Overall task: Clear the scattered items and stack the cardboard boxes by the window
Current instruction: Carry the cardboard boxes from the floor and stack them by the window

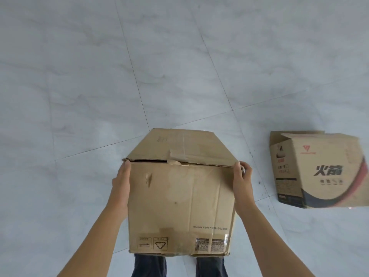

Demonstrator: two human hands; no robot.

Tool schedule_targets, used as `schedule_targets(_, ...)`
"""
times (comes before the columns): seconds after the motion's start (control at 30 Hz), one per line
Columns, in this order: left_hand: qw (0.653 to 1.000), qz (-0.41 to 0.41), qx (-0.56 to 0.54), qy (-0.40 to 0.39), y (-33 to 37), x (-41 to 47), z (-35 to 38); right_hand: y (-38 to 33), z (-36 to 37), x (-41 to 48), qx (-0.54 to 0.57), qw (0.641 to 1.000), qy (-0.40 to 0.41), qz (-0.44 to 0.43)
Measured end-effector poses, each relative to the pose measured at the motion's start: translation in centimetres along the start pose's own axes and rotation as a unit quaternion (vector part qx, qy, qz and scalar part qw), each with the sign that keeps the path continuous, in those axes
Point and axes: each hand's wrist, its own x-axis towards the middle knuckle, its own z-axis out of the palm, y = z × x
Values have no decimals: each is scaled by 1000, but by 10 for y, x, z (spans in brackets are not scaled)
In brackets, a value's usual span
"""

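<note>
Cardboard box [179,200] between left grip [120,188] and right grip [242,182], at its upper side edges

The big plain brown cardboard box [179,196] hides most of the fingers of the left hand [120,186], so how they lie cannot be told. The right hand [242,182] curls round the box's far corner, and its fingertips go out of sight there. The dark gap under the top flap shows nothing of the inside. The small black print and labels [211,244] are too tiny to read. The legs in dark blue trousers [149,264] are mostly under the box. The other brown cardboard box with big black letters [319,172] is blurry and cut off at the right edge.
</note>
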Motion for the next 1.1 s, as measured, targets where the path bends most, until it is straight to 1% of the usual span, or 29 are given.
schedule_targets(0.13,996,80,15,25,80,-58,-25,-79,2,-53,6,996,26,-81)
schedule_targets(0.27,977,208,14,36,161,-133,-57,-151,-3,-119,34,990,32,-131)
schedule_targets(0.4,949,308,-36,54,218,-207,-90,-215,-1,-174,80,980,1,-181)
schedule_targets(0.47,933,341,-77,84,238,-240,-106,-246,3,-198,95,974,-26,-205)
schedule_targets(0.57,902,381,-132,156,252,-289,-130,-286,3,-237,93,959,-72,-257)
schedule_targets(0.63,880,402,-146,209,252,-320,-144,-309,0,-263,93,943,-112,-298)
schedule_targets(0.7,866,409,-137,254,249,-353,-156,-328,-4,-287,81,927,-152,-334)
schedule_targets(0.83,844,379,-225,306,217,-422,-176,-348,-3,-332,24,885,-212,-413)
schedule_targets(0.93,814,380,-292,330,160,-468,-183,-327,-1,-369,-27,844,-260,-469)
schedule_targets(1.0,796,358,-325,365,114,-497,-184,-303,-1,-394,-60,813,-300,-496)
schedule_targets(1.07,767,338,-359,410,74,-531,-183,-282,1,-423,-74,785,-347,-507)
schedule_targets(1.1,746,329,-375,441,56,-549,-183,-273,2,-439,-78,773,-374,-507)
